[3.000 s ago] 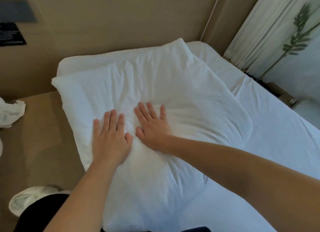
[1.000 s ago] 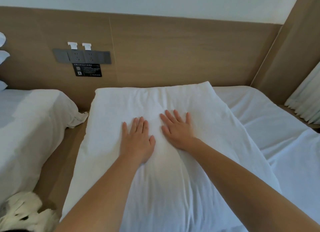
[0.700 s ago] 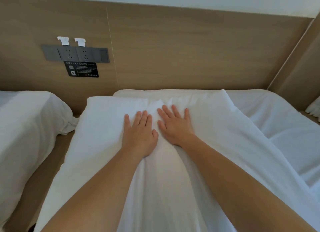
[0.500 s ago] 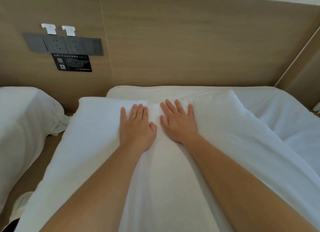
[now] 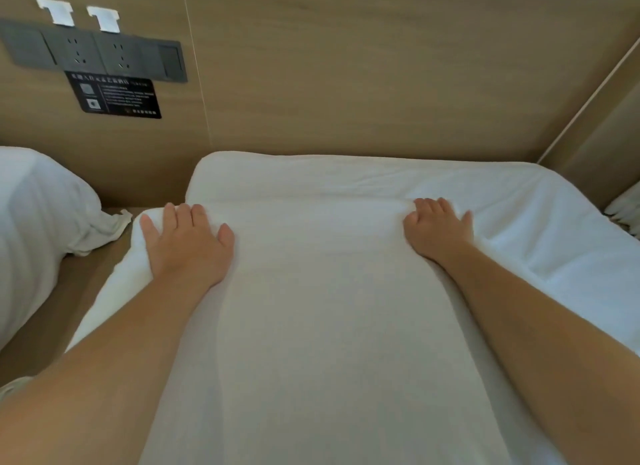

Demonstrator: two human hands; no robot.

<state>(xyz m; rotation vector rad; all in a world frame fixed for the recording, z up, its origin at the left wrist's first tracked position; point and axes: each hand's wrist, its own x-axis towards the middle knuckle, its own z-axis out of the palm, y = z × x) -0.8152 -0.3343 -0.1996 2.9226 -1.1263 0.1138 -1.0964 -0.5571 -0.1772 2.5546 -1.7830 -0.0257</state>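
A white pillow [image 5: 318, 308] lies lengthwise on the bed in front of me, its far end close to the wooden headboard [image 5: 363, 83]. My left hand [image 5: 187, 246] lies flat on the pillow's far left corner, fingers straight. My right hand [image 5: 438, 227] presses flat on the far right part of the pillow, its fingertips dipping over the far edge. Beneath and beyond the pillow shows the white bed sheet [image 5: 519, 201].
A second white bed [image 5: 38, 215] stands to the left across a narrow gap with a brown floor [image 5: 52, 312]. A grey socket panel [image 5: 97, 54] and a black notice [image 5: 116, 95] hang on the headboard. A curtain edge [image 5: 625, 210] shows at far right.
My hands, side by side at the pillow's middle before, have slid apart to its far left and far right. The view has moved closer to the headboard.
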